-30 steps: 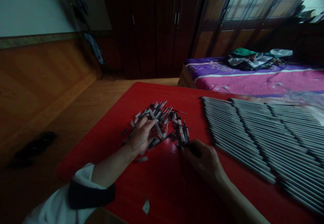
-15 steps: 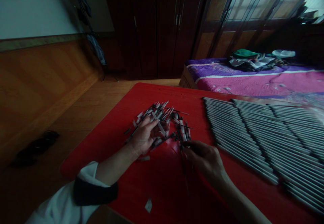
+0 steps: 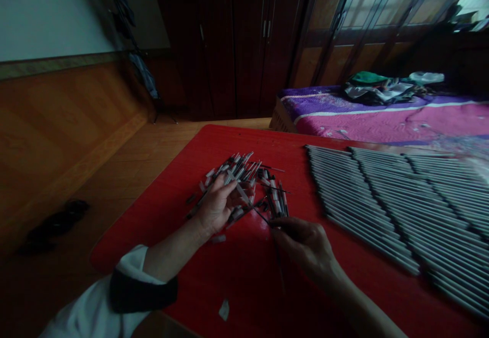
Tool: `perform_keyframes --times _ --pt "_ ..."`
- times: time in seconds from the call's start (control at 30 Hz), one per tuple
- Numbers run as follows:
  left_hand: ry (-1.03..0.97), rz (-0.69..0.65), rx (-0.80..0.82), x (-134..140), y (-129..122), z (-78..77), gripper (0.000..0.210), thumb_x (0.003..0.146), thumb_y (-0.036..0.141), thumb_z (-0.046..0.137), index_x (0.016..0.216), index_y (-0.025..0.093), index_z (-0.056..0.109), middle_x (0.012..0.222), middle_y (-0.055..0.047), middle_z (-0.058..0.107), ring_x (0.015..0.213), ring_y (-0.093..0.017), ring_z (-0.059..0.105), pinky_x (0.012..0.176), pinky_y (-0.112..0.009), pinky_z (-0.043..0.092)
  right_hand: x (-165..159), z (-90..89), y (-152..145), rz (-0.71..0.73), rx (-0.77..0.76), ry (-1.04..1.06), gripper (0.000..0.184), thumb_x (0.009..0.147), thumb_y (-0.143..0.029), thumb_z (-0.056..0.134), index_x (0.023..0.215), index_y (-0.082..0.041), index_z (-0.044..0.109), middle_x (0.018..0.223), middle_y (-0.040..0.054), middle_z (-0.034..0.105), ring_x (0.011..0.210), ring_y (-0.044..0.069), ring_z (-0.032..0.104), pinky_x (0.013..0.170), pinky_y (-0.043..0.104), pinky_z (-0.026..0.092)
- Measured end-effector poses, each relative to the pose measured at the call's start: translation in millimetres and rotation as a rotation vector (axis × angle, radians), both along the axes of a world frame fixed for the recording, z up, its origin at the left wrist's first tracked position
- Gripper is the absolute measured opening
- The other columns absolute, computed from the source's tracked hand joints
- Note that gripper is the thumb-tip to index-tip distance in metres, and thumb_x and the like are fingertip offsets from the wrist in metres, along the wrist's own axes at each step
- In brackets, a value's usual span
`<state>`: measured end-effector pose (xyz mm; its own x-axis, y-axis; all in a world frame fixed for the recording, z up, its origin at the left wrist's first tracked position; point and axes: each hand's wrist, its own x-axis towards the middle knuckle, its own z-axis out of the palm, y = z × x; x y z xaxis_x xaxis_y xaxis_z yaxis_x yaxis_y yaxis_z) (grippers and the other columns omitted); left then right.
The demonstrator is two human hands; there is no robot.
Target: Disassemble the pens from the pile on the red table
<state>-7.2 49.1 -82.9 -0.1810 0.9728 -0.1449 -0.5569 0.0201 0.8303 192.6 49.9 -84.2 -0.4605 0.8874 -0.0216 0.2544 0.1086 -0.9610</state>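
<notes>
My left hand point(image 3: 215, 206) is closed around a translucent white tube point(image 3: 241, 192), like a pen barrel, that slants down to the right. My right hand point(image 3: 303, 238) pinches a thin dark rod point(image 3: 261, 215), like a pen refill. The rod's far end meets the tube's lower end; whether it is inside cannot be made out. Beneath and behind my left hand lies a pile of loose pen parts point(image 3: 239, 163), with dark sticks and pale short pieces. More barrels and dark sticks point(image 3: 277, 198) lie just beyond my right fingers.
Rows of pale sticks with black ends point(image 3: 351, 195), like pens, cover the right of the red table point(image 3: 171, 185). A small pale scrap point(image 3: 224, 309) lies near the front edge. Behind stands a bed point(image 3: 344, 124) with a pink and purple cover, and dark wardrobes point(image 3: 248, 47).
My right hand has shifted slightly left, and the dark rod in its fingers now reaches the end of the tube. My left hand has stayed nearly in place with the tube.
</notes>
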Motion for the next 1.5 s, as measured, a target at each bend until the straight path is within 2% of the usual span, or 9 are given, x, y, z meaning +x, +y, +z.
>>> perform_keyframes --times 0.17,0.4,0.63,0.87,1.07,1.23,1.3,1.4,1.5 --pt "0.058 0.025 0.047 3 -3 3.8 0.037 0.077 0.025 0.059 0.110 0.020 0.043 0.086 -0.006 0.066 0.072 -0.018 0.066 0.050 -0.021 0.050 1 -0.2 1 -0.009 0.016 -0.044 0.023 0.071 -0.030 0.058 0.084 -0.016 0.071 0.069 0.0044 0.070 0.059 0.016 0.062 0.051 0.023 0.047" --pt "0.122 0.028 0.086 7 -7 10.7 0.034 0.080 0.025 0.055 0.111 0.018 0.043 0.089 -0.007 0.065 0.069 -0.016 0.066 0.049 -0.020 0.049 1 -0.7 1 -0.018 0.046 -0.056 0.023 0.073 -0.031 0.057 0.085 -0.017 0.071 0.075 0.0054 0.071 0.065 0.018 0.065 0.055 0.025 0.050" --pt "0.128 0.017 0.082 8 -7 11.8 0.034 0.079 0.026 0.056 0.109 0.018 0.044 0.090 -0.007 0.064 0.073 -0.017 0.065 0.057 -0.026 0.053 1 1.1 1 -0.066 0.049 -0.048 0.024 0.071 -0.033 0.058 0.083 -0.016 0.071 0.068 0.0042 0.069 0.060 0.017 0.063 0.052 0.025 0.048" --pt "0.161 0.040 0.053 18 -14 13.7 0.041 0.076 0.025 0.061 0.110 0.021 0.038 0.088 -0.005 0.063 0.071 -0.017 0.065 0.055 -0.024 0.051 -3 2.1 0 -0.150 0.001 0.027 0.023 0.065 -0.032 0.061 0.077 -0.014 0.069 0.057 0.0028 0.063 0.052 0.014 0.056 0.046 0.023 0.043" --pt "0.157 -0.049 0.040 25 -18 12.5 0.038 0.075 0.027 0.063 0.104 0.023 0.038 0.079 0.000 0.060 0.065 -0.015 0.064 0.051 -0.021 0.049 -4 14.5 0 -0.207 -0.157 0.139 0.029 0.061 -0.035 0.066 0.079 -0.013 0.065 0.051 -0.0021 0.054 0.042 0.008 0.045 0.038 0.020 0.033" --pt "0.219 -0.048 0.053 18 -16 12.1 0.029 0.075 0.028 0.063 0.094 0.019 0.044 0.074 -0.001 0.060 0.061 -0.012 0.061 0.049 -0.019 0.044 7 20.7 11 -0.219 -0.310 0.233 0.036 0.060 -0.035 0.069 0.087 -0.012 0.062 0.047 -0.0045 0.049 0.036 0.007 0.040 0.033 0.018 0.029" --pt "0.318 -0.112 0.057 16 -16 13.3 0.024 0.073 0.026 0.065 0.087 0.017 0.048 0.070 0.000 0.060 0.061 -0.011 0.059 0.052 -0.019 0.043 12 21.1 17 -0.244 -0.336 0.287 0.034 0.061 -0.035 0.069 0.085 -0.012 0.062 0.048 -0.0035 0.050 0.037 0.007 0.042 0.032 0.018 0.030" --pt "0.565 -0.315 0.109 19 -22 17.4 0.018 0.072 0.026 0.066 0.078 0.015 0.054 0.068 0.001 0.059 0.062 -0.011 0.056 0.056 -0.021 0.043 17 21.0 25 -0.322 -0.306 0.425 0.030 0.063 -0.036 0.068 0.080 -0.012 0.063 0.053 -0.0006 0.055 0.043 0.009 0.048 0.036 0.019 0.034" --pt "0.896 -0.486 0.253 26 -31 20.4 0.011 0.079 0.026 0.059 0.083 0.016 0.060 0.078 -0.002 0.064 0.072 -0.014 0.059 0.065 -0.025 0.045 20 21.1 26 -0.357 -0.276 0.541 0.029 0.065 -0.036 0.067 0.082 -0.013 0.064 0.062 0.0027 0.060 0.052 0.012 0.055 0.042 0.021 0.040"
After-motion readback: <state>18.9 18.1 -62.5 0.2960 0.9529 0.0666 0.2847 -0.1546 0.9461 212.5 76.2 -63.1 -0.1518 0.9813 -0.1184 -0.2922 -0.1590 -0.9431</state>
